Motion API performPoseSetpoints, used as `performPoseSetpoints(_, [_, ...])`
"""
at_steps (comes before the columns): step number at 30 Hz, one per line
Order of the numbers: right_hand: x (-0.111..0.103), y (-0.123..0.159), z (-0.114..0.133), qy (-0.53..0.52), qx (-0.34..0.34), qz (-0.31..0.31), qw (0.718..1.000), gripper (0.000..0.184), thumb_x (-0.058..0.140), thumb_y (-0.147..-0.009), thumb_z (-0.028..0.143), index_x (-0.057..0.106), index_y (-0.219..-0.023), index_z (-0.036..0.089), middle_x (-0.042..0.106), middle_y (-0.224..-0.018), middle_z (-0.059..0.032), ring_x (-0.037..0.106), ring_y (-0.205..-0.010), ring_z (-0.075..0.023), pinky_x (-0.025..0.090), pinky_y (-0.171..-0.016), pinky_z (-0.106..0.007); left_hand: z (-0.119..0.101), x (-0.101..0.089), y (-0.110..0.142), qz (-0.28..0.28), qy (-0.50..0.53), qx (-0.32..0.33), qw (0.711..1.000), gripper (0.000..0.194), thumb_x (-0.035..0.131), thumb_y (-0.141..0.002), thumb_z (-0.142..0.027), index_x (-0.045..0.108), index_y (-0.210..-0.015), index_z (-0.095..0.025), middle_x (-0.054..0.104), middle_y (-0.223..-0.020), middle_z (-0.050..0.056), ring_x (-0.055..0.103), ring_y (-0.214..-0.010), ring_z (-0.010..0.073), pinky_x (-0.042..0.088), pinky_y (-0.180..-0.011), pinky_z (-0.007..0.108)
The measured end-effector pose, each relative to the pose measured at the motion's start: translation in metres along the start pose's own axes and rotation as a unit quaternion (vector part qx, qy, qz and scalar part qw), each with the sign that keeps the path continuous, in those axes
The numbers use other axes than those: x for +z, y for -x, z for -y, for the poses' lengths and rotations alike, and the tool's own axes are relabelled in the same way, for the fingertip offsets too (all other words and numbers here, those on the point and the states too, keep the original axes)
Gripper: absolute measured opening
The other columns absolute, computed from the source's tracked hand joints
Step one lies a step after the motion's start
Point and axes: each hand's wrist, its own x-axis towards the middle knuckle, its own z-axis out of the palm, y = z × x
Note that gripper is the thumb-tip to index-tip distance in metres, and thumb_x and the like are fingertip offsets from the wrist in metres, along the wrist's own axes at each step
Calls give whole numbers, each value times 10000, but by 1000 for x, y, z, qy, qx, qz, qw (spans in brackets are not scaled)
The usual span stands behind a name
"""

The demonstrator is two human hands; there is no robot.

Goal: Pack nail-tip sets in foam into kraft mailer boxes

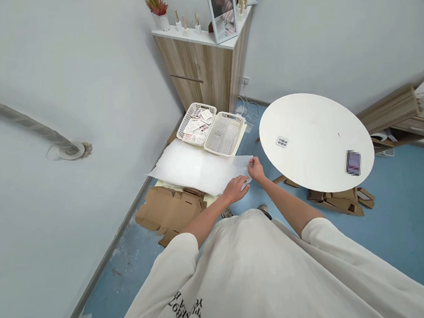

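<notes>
A large, thin white sheet [194,165], slightly see-through at its right end, lies across a low surface in front of me. My right hand [256,168] pinches the sheet's right edge between thumb and fingers. Close by, my left hand [235,189] rests at the sheet's near right corner with its fingers stretched out. Beyond the sheet stand two white plastic baskets. The left basket [179,134] holds small printed cards and packets; the right basket [207,148] holds clear plastic pieces.
Flattened brown cardboard [168,209] lies at the near left, below the sheet. To the right, a round white table [312,121] carries a small card [282,141] and a blurred dark item [353,162]. Folded cardboard boxes [336,201] lie beneath it. A wood-pattern cabinet [201,67] stands behind.
</notes>
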Motion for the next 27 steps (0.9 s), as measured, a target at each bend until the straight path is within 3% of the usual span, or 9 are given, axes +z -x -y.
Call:
performPoseSetpoints(4, [-42,-7,-26,-5,7,-25,1000,293,445,-760,198,614,-998,219,696,-1061,-83,623,-962,-248,495,-931,-397,-12,14,-24,5,-1,-7,1000,376,367,-1058,-364,493,-1377,-209,584,-1343,117,559,-1237,250,469,-1013,408])
performPoseSetpoints(8, [-82,-21,-59,-25,23,-63,997,439,428,-747,187,682,-1105,191,699,-1189,-86,614,-1130,-248,456,-1058,-410,-21,34,-57,42,-29,-16,999,400,347,-1055,-353,465,-1410,-210,539,-1403,122,527,-1278,259,451,-1039,420])
performPoseSetpoints(11, [-110,-36,-87,-41,35,-72,996,492,433,-758,197,688,-1178,183,693,-1231,-89,620,-1147,-248,464,-1066,-424,-31,54,-87,73,-48,-18,996,414,342,-1051,-353,453,-1426,-218,509,-1436,128,523,-1278,270,450,-1031,426])
performPoseSetpoints(22, [-229,-107,-195,-104,117,-108,982,528,536,-779,248,663,-1289,187,664,-1302,-99,584,-1247,-267,414,-1145,-464,-87,156,-213,145,-96,-81,981,461,380,-1020,-339,441,-1458,-207,425,-1537,136,449,-1368,311,392,-1100,467])
performPoseSetpoints(27, [-269,-124,-252,-105,170,-105,974,631,561,-775,250,582,-1398,153,594,-1411,-122,536,-1318,-277,383,-1174,-450,-106,195,-256,186,-99,-117,970,524,391,-1003,-342,395,-1506,-195,376,-1593,144,375,-1443,318,340,-1151,478])
